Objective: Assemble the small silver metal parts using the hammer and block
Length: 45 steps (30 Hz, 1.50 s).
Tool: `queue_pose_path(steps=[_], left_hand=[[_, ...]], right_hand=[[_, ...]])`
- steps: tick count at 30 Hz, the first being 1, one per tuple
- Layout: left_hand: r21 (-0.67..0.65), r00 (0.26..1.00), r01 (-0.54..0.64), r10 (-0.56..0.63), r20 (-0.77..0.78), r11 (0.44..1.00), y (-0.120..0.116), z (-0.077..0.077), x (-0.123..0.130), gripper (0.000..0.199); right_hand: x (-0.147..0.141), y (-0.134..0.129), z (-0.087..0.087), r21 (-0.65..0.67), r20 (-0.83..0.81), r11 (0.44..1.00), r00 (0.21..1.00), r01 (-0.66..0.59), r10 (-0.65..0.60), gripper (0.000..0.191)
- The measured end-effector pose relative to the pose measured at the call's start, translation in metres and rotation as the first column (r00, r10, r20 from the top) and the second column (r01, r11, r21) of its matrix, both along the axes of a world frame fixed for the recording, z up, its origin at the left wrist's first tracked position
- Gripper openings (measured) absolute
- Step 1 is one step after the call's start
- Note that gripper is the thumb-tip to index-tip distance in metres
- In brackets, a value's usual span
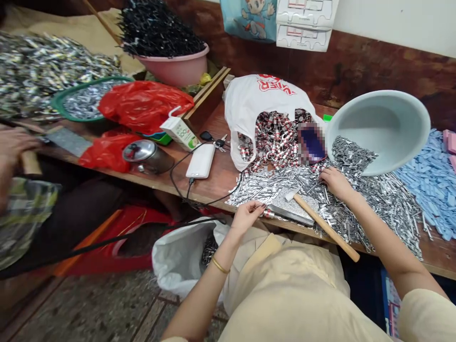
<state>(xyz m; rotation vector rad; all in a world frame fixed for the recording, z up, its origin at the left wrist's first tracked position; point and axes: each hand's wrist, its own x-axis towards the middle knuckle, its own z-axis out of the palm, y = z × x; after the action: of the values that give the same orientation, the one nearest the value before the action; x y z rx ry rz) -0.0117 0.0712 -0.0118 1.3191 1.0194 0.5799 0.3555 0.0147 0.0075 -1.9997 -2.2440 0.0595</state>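
Observation:
My left hand (246, 217) is closed in a pinch at the front edge of the workbench. Its fingertips are on a small red-and-silver metal piece (269, 214), beside a flat grey metal block (290, 214). My right hand (335, 183) reaches into the far side of the pile of small silver metal parts (263, 184). Its fingers are bent together, and whatever is between them is too small to make out. Between the hands, a hammer (322, 225) with a wooden handle lies across the block, its handle end jutting over the bench edge.
Behind the pile, a white plastic bag (242, 102) spills red-and-silver pieces. A grey-blue basin (402, 118) lies tipped at right, near light-blue parts (427, 185). Leftward are a white power bank (201, 160) with a cable, a steel mug (147, 156) and another person's hand (16, 147).

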Motion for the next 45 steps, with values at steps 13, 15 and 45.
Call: queue_pose_path(steps=[13,15,45], left_hand=[[-0.151,0.991,0.118,-0.126,-0.043,0.981,0.026,-0.002,0.002,0.031],[-0.146,0.989,0.133,-0.140,-0.039,0.980,0.025,-0.004,0.002,0.030],[-0.040,0.995,0.086,-0.084,0.057,0.995,0.015,-0.004,0.004,0.017]], right_hand=[[-0.102,-0.035,0.021,-0.154,-0.879,0.980,0.436,0.128,-0.195,0.019],[-0.121,-0.033,0.021,-0.195,-0.929,0.978,0.306,0.075,-0.209,0.023],[-0.157,0.022,0.027,-0.110,-0.265,0.945,0.926,-0.308,0.271,0.016]])
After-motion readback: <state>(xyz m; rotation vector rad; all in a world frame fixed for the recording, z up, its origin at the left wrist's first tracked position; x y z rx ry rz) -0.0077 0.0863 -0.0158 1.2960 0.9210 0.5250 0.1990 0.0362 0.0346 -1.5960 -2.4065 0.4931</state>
